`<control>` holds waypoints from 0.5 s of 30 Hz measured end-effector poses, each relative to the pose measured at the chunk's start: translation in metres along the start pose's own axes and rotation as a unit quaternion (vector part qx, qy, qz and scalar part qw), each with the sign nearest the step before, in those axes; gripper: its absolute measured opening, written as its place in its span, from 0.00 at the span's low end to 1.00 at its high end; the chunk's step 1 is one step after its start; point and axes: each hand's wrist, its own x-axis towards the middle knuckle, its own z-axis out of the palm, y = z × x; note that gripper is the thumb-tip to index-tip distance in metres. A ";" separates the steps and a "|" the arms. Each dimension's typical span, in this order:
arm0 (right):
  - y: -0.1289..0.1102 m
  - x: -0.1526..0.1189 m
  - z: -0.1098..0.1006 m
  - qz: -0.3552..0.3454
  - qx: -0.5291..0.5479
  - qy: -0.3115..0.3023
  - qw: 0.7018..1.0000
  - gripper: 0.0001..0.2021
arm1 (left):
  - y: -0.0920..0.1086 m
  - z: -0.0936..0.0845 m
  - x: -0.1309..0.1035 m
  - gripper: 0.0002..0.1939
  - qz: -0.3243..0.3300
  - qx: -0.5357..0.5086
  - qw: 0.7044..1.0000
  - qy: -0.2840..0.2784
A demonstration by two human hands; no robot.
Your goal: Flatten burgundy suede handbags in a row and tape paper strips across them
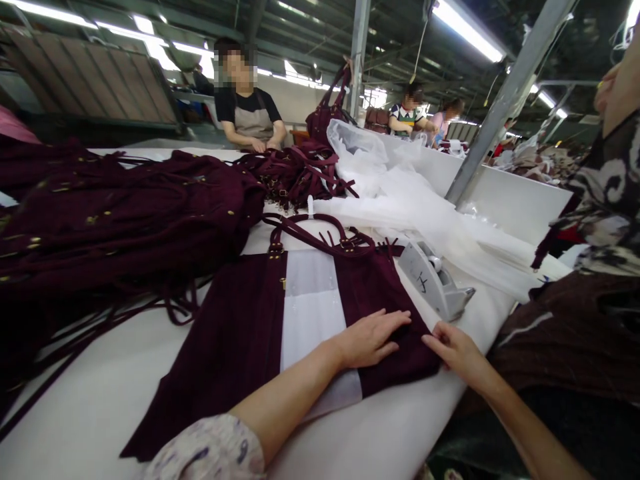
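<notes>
A dark maroon handbag (240, 320) lies flat on the white table, its looped handles pointing away from me. Down its middle runs a strip of white tissue-like sheet (311, 300). My left hand (373, 339) rests palm down on the bag's right part, fingers stretched out. At the bag's right edge, my right hand (453, 350) pinches the fabric between thumb and fingers. Just beyond the hands stands a grey tape dispenser (434, 280), close to the bag's upper right corner.
Maroon bags (125, 220) are heaped at the left, with straps (305, 170) piled behind. Clear plastic sheets (405, 193) cover the back right. A metal post (510, 107) rises there. Across the table a person in an apron (250, 113) handles straps; another person's patterned clothing (610, 193) is close at right.
</notes>
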 end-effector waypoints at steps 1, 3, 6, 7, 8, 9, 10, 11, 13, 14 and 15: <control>0.007 0.001 0.003 0.007 0.013 -0.003 1.000 0.13 | -0.001 0.000 0.000 0.26 0.001 0.013 1.000 -0.011; 0.016 0.008 0.004 0.009 0.007 -0.013 1.000 0.14 | -0.001 0.000 0.000 0.24 0.012 0.052 0.998 -0.038; 0.013 0.023 -0.003 0.007 -0.012 -0.055 0.998 0.26 | 0.000 0.002 -0.002 0.23 0.023 0.099 0.994 -0.041; 0.009 0.028 -0.005 0.010 -0.004 -0.067 0.998 0.32 | 0.002 0.002 -0.003 0.22 0.024 0.112 0.993 -0.034; 0.004 0.032 -0.007 0.016 0.012 -0.078 0.997 0.36 | 0.004 0.003 -0.004 0.22 0.024 0.126 0.991 -0.025; 0.000 0.035 -0.006 0.024 0.037 -0.092 0.995 0.39 | 0.007 0.004 -0.005 0.21 0.024 0.140 0.990 -0.013; -0.004 0.037 -0.005 0.034 0.070 -0.110 0.991 0.40 | 0.011 0.005 -0.006 0.21 0.024 0.155 0.988 0.002; -0.006 0.038 -0.002 0.042 0.108 -0.133 0.984 0.39 | 0.014 0.004 -0.008 0.20 0.023 0.169 0.985 0.022; -0.004 0.037 0.006 0.058 0.184 -0.174 0.966 0.35 | 0.019 0.001 -0.014 0.20 0.010 0.201 0.977 0.069; -0.001 0.037 0.010 0.066 0.212 -0.183 0.958 0.34 | 0.021 -0.003 -0.020 0.20 -0.007 0.220 0.971 0.096; 0.003 0.037 0.013 0.071 0.227 -0.183 0.954 0.32 | 0.022 -0.009 -0.028 0.20 -0.036 0.240 0.962 0.125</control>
